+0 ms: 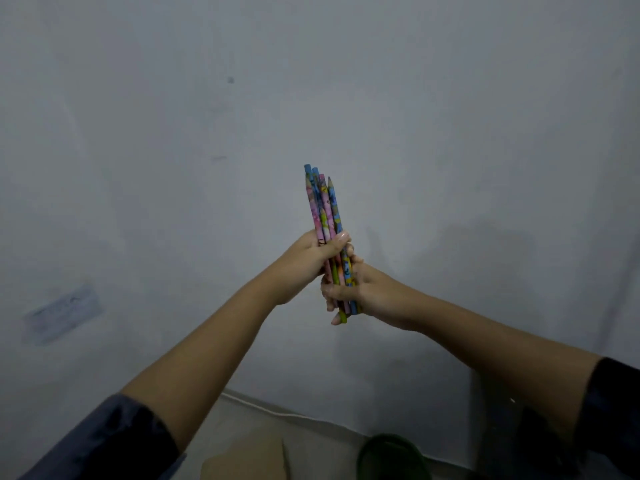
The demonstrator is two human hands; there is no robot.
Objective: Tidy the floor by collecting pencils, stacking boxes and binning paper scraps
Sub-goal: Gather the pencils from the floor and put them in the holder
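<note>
1. nearest, at the lower edge of the view: a brown cardboard box (247,457) and the rim of a dark green bin (391,455) stand on the floor (311,427), just in front of the wall (450,98); a dark sleeve (114,441) covers each upper arm.
2. middle: both forearms reach forward and meet in front of the wall, well above the floor.
3. right hand (349,289): closed around the lower ends of the pencils (325,209), fingers wrapped from below.
4. left hand (311,254): closed on the same bundle just above the right hand, thumb pressed across the shafts.
5. the pencils: several patterned shafts, blue, pink and green, held together nearly upright; the upper ends are uneven, some sharpened and some blunt, so the bundle looks mixed in direction.
6. farthest: the pale wall, bare but for faint marks.
7. risk, as judged: the lower ends stick out unevenly below the right hand; if either grip loosens while squaring the bundle, a loose shaft could slip through and drop back to the floor. no scraps are in view.
</note>
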